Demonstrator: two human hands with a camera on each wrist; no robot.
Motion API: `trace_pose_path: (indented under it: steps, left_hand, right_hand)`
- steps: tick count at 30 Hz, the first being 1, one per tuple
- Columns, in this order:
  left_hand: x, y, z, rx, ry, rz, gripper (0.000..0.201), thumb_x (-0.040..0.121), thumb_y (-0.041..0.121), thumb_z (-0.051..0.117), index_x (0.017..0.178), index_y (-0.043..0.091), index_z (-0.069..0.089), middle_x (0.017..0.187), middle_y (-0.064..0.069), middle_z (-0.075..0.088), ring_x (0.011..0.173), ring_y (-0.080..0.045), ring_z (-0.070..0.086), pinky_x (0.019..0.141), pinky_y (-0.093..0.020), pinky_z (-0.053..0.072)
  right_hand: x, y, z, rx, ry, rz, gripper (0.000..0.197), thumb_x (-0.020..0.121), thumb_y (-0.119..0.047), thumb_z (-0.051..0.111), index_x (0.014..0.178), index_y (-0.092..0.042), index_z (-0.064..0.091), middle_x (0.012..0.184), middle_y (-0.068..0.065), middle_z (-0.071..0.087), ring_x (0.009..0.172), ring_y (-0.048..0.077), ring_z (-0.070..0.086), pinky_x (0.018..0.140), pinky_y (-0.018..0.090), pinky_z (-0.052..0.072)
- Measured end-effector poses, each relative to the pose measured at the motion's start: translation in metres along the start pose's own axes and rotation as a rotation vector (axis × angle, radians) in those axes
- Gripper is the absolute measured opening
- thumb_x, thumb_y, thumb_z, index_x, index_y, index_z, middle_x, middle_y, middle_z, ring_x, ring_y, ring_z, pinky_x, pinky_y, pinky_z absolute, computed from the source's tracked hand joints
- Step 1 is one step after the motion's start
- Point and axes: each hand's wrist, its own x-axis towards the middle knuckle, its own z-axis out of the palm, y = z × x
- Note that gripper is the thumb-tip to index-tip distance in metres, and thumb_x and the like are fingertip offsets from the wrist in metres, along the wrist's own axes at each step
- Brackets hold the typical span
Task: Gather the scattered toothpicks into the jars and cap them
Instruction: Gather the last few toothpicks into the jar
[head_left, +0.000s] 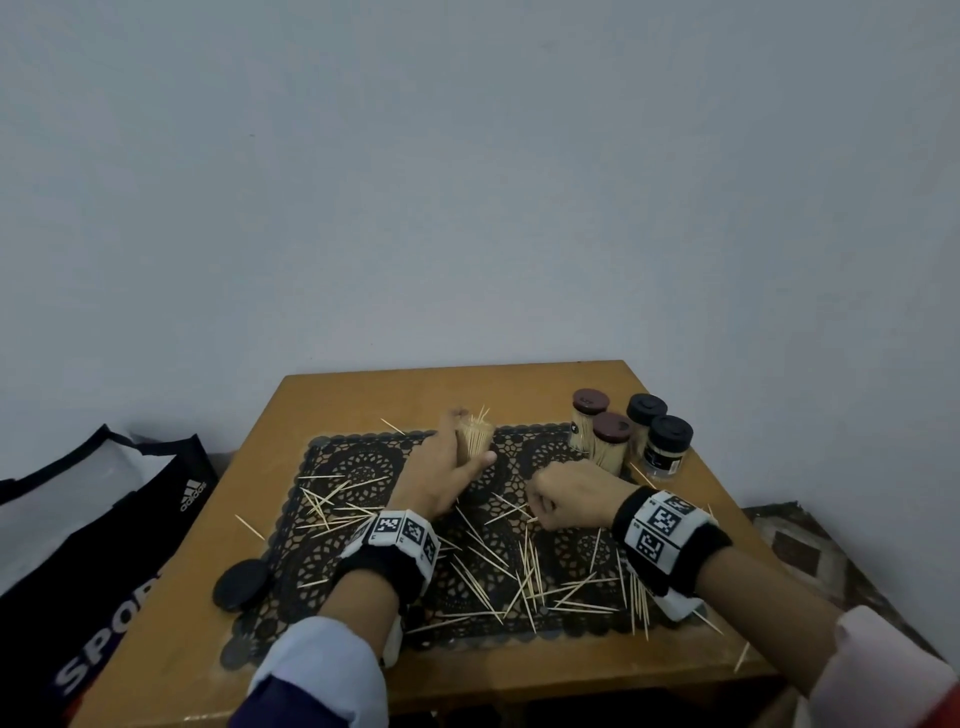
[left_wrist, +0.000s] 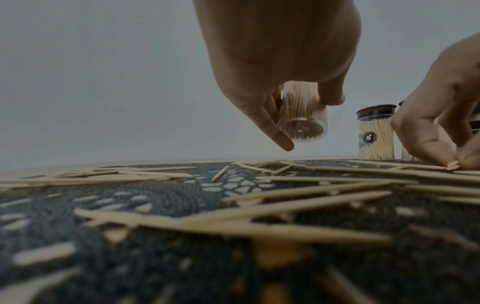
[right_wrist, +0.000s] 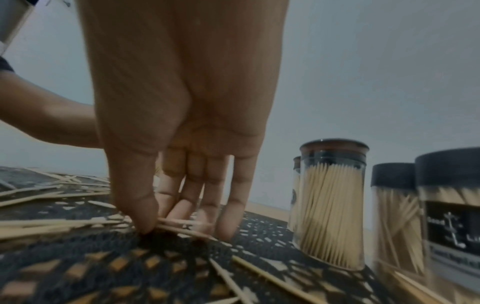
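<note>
- Both hands are occupied: an uncapped jar (head_left: 474, 439), nearly full, is gripped off the mat (head_left: 363, 467) by the left hand (head_left: 441, 478); a few toothpicks (right_wrist: 176, 224) are pinched by the right hand (head_left: 571, 499).
- Four capped jars (head_left: 628, 436) are seen far right; many scattered toothpicks (head_left: 524, 577) remain, and a loose black lid (head_left: 241, 582) lies near left.

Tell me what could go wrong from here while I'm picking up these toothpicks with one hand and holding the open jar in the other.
1. The open jar is held off the mat by the left hand with no lid on; if it tips, its toothpicks could spill.
2. The right hand pinches a few loose toothpicks flat on the lace mat; some may slip out.
3. Its wrist is close to the capped jars and could knock them.
</note>
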Motion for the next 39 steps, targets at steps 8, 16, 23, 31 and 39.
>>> trace_pose_path:
  steps: [8,16,23,31,39]
  left_hand:
    - [0.001,-0.001,0.002,0.0,0.008,0.016,0.068,0.089,0.054,0.059,0.138,0.021,0.027,0.095,-0.003,0.064,0.077,-0.017,0.06,0.072,-0.03,0.045]
    - [0.002,-0.002,0.002,0.007,-0.012,0.006,0.069,0.089,0.056,0.059,0.14,0.022,0.026,0.097,-0.002,0.064,0.076,-0.016,0.06,0.074,-0.028,0.047]
    - [0.001,-0.002,0.002,0.001,-0.016,0.013,0.067,0.09,0.056,0.059,0.138,0.025,0.025,0.099,-0.005,0.065,0.081,-0.018,0.061,0.077,-0.033,0.049]
    - [0.001,0.0,0.001,-0.008,-0.039,0.015,0.064,0.091,0.049,0.06,0.139,0.025,0.024,0.11,-0.009,0.066,0.085,-0.017,0.061,0.082,-0.029,0.048]
    - [-0.001,0.004,0.0,-0.016,-0.117,0.025,0.064,0.091,0.043,0.063,0.139,0.029,0.024,0.123,-0.01,0.061,0.101,-0.023,0.062,0.094,-0.038,0.047]
  right_hand:
    - [0.01,-0.003,-0.002,0.194,0.148,0.012,0.022,0.094,-0.014,0.053,0.11,-0.022,0.064,0.092,-0.007,0.072,0.083,0.01,0.063,0.076,0.034,0.052]
    - [0.023,-0.02,0.0,0.037,0.14,0.155,0.014,0.085,-0.017,0.067,0.096,-0.018,0.074,0.098,0.003,0.069,0.091,0.025,0.064,0.065,0.032,0.045]
    - [0.021,-0.02,0.001,-0.02,0.112,0.107,0.021,0.09,-0.014,0.047,0.088,-0.013,0.067,0.092,0.005,0.066,0.08,0.026,0.062,0.057,0.031,0.041]
    - [0.012,-0.002,-0.022,0.231,0.322,0.177,0.019,0.09,-0.011,0.054,0.081,-0.026,0.062,0.085,-0.008,0.067,0.08,0.012,0.062,0.067,0.028,0.048]
    - [0.027,0.003,-0.059,0.125,0.445,0.183,0.014,0.092,-0.024,0.061,0.098,-0.019,0.073,0.094,-0.002,0.071,0.09,0.018,0.063,0.074,0.032,0.047]
